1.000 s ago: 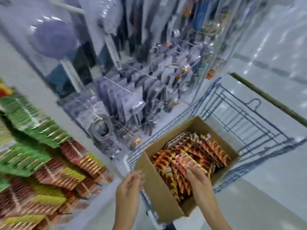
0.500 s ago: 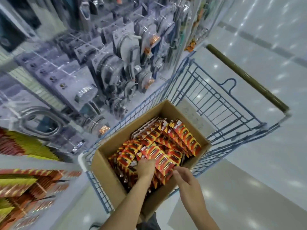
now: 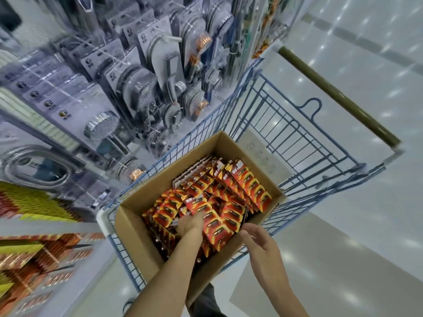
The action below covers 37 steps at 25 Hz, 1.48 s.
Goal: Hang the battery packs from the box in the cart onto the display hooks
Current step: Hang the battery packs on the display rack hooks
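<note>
We saw the left hand (image 3: 191, 223) reached down into the cardboard box (image 3: 135, 234), with its fingers (image 3: 198, 216) curled and pressed among the battery packs (image 3: 229, 202). The fingertips were hidden between the packs, so we could not tell if they already gripped one or only touched the tops. The right hand (image 3: 259, 242) was held above the near right edge of the box, palm turned inward, fingers (image 3: 248, 235) half open and a little bent. It held nothing, and we could not tell if it touched the cardboard.

There was one box, and it stood in one blue wire cart (image 3: 286, 124), at the end nearest to us. The packs inside were red, orange and black, standing tightly in several rows; they were too many and too much overlapped for an exact count, surely some dozens. The far part of the cart, near the dark handle bar (image 3: 338, 97), carried nothing else that we could see.

Both forearms came from the bottom of the view, the left one almost straight and pointing up into the box, the right one bent at the wrist toward the left.

On the left of the cart was the display wall (image 3: 148, 76) with shower heads and hoses in clear packages. Lower left, blurred, were hanging rows of red and yellow-green packs (image 3: 34, 252).
</note>
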Each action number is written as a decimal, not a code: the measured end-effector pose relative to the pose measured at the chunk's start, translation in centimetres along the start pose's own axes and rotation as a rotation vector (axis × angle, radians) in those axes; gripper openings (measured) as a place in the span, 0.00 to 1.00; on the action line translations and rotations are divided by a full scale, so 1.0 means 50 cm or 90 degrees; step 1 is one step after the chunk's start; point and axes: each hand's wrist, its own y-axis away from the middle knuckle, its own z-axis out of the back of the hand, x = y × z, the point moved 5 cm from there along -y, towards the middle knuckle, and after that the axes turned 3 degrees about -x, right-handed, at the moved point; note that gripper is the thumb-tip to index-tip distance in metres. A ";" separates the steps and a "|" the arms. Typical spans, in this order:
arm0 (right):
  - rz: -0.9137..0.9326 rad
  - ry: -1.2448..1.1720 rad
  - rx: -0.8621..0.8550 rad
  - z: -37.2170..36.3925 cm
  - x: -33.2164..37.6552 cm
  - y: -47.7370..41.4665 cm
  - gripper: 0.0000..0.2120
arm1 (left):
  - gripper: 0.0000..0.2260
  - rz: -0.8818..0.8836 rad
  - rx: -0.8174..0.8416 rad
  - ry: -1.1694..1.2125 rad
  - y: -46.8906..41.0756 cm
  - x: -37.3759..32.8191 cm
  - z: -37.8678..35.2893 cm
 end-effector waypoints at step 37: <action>0.241 -0.253 0.533 -0.405 0.389 0.307 0.16 | 0.11 -0.365 0.022 0.619 0.277 0.043 0.838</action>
